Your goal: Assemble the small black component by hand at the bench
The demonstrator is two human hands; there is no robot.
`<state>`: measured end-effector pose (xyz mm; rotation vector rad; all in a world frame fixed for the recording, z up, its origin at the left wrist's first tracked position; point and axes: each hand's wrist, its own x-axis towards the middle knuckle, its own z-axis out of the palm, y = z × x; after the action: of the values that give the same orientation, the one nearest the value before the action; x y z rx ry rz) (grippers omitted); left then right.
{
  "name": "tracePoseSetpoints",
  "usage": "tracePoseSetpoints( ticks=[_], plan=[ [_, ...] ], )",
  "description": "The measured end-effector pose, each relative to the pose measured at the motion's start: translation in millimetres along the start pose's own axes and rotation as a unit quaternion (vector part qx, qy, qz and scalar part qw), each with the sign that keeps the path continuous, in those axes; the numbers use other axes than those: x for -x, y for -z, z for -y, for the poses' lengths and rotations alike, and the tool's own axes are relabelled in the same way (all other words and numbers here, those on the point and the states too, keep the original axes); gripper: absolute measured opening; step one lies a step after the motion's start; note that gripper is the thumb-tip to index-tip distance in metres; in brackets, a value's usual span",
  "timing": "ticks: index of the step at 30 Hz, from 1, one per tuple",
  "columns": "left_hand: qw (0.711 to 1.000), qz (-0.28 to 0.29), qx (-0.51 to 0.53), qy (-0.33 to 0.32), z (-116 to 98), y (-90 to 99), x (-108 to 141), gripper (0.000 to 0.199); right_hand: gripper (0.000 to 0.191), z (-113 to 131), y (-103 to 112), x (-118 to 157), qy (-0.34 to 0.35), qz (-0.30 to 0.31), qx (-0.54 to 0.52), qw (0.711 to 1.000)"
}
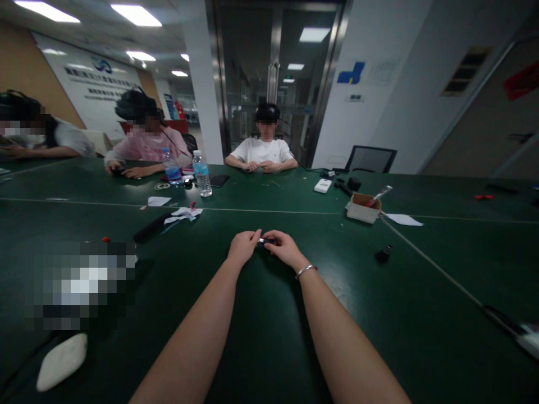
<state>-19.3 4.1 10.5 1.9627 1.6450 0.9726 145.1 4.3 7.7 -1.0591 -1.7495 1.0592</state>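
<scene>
Both of my hands meet over the middle of the dark green table (269, 314). Between them is a small dark object with a bright metal end (264, 240), too small to name. My left hand (244, 247) pinches its silvery end with thumb and finger. The dark part is gripped by the fingers of my right hand (286, 247), on whose wrist sits a silver bracelet (306, 271).
Across the table sit several people with headsets. Two water bottles (202, 175) stand back left near papers (183, 214). At right are a small box (362, 212), a black item (383, 254) and a cable (433, 264). A white object (62, 362) lies front left.
</scene>
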Motion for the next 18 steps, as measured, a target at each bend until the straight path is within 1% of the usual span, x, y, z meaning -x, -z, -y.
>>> tracePoseSetpoints(
  ticks=[3, 7, 8, 10, 11, 12, 14, 16, 18],
  plan=[
    [1.000, -0.006, -0.006, 0.009, -2, 0.7, 2, 0.056, 0.024, 0, 0, 0, -0.001, 0.010, -0.006, 1.000],
    [0.999, -0.024, 0.031, 0.023, -1, 0.2, 2, 0.053, 0.023, -4, 0, -2, -0.006, 0.001, -0.042, 0.999],
    [0.998, -0.032, 0.050, 0.016, -1, -0.1, 2, 0.049, 0.023, -5, -1, -4, -0.010, -0.008, -0.052, 0.999],
    [0.993, -0.042, 0.107, -0.018, 1, -1.0, 1, 0.034, 0.024, -9, -1, -6, -0.018, -0.023, -0.075, 0.997],
    [0.988, -0.039, 0.141, -0.042, 2, -1.6, 0, 0.026, 0.024, -10, -1, -7, -0.020, -0.028, -0.086, 0.996],
    [0.982, -0.028, 0.175, -0.065, 4, -2.4, -1, 0.025, 0.024, -12, -1, -7, -0.021, -0.030, -0.097, 0.995],
    [0.969, 0.002, 0.230, -0.091, 7, -4.3, -4, 0.027, 0.024, -14, 0, -8, -0.020, -0.033, -0.113, 0.993],
    [0.963, 0.019, 0.251, -0.092, 11, -6.3, -6, 0.025, 0.026, -15, 0, -9, -0.021, -0.034, -0.119, 0.992],
    [0.968, 0.017, 0.241, -0.072, 13, -7.7, -8, 0.025, 0.027, -15, 0, -8, -0.023, -0.030, -0.115, 0.993]
  ],
)
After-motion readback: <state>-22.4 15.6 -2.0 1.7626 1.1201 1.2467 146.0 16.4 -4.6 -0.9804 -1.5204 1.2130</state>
